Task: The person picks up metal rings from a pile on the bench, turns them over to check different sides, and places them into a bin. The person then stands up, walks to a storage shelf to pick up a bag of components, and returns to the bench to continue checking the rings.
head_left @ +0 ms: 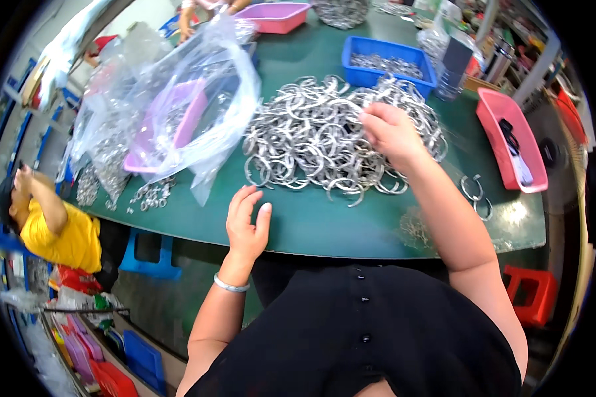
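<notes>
On a glossy green desk (351, 233), a clear, crumpled plastic bag (245, 92) partly covers a pinkish-purple plastic tray (152, 127) to my left. A blue rectangular plastic tray (361, 77) of small metal pieces sits just behind a broad, tangled heap of shiny silver-coloured metal rings (311, 139), which lies in front of me. My right hand (392, 130) reaches over the heap's right side, fingers curled together; I cannot tell whether they grip a ring. My left hand (247, 223), empty, is over the desk's near edge, fingers loosely parted.
</notes>
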`<state>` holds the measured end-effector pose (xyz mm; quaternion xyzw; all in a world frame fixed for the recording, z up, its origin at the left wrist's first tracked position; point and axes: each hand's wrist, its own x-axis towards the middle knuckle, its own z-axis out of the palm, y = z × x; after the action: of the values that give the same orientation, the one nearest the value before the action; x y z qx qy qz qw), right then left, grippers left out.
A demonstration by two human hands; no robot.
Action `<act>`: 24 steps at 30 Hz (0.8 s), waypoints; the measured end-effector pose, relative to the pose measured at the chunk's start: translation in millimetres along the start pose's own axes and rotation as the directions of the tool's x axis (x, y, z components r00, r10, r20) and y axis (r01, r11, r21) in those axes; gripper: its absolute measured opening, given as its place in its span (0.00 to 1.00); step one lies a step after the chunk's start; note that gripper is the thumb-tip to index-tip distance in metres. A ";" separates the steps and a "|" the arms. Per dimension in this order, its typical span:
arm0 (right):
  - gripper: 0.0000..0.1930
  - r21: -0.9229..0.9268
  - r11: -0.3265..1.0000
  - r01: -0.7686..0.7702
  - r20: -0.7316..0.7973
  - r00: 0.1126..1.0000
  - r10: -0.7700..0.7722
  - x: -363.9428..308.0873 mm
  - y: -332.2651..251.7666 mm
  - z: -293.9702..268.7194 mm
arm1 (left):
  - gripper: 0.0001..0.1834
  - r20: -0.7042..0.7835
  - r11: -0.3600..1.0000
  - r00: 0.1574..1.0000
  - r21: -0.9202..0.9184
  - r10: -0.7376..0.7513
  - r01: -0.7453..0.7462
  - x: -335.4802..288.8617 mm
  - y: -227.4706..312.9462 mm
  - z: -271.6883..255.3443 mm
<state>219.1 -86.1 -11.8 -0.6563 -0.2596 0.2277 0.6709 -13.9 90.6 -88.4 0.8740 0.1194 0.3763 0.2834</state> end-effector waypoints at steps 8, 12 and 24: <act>0.04 0.142 0.988 -0.056 -0.008 0.998 0.058 -36.4 -7.5 -21.7 | 0.15 -0.064 0.962 0.985 0.234 0.162 -0.143 154.9 -5.0 -93.6; 0.03 0.147 0.989 0.004 -0.010 1.000 -0.003 -56.5 -0.3 -31.5 | 0.25 0.402 0.840 0.842 0.532 -0.360 0.105 180.7 -62.1 -94.8; 0.04 0.054 0.999 0.000 -0.111 0.994 0.006 -83.0 8.7 -34.4 | 0.29 0.698 0.885 0.556 0.431 -0.451 0.178 121.4 -38.6 -45.9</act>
<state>178.5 -165.7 -24.8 -0.6499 -0.2146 0.1985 0.7015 36.5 191.8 -13.8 0.9451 0.1979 -0.1239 0.2286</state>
